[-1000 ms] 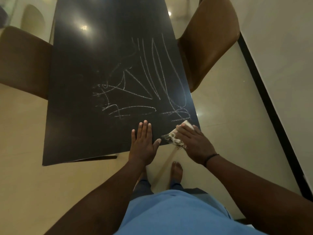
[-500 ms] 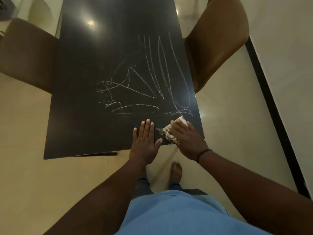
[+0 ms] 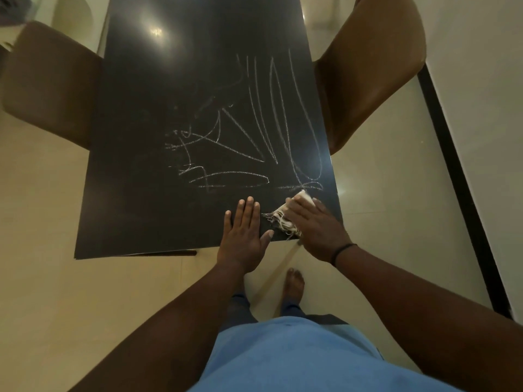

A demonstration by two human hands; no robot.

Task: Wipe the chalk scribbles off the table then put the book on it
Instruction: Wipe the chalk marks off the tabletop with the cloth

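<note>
White chalk scribbles cover the near right part of the black table. My left hand lies flat on the table by its near edge, fingers straight and together. Just to its right, my right hand presses a white frayed cloth onto the table by the near right corner, with fingers stretched over it. The cloth's far end touches the lowest right chalk marks. No book is in view.
A brown chair stands at the table's left side and another brown chair at its right. A light wall with a black skirting strip runs along the right. My bare foot stands on the tiled floor below the table edge.
My right hand slid the cloth a little farther up the table, into the lower right chalk marks, and some marks there have faded. My left hand stayed flat in place.
</note>
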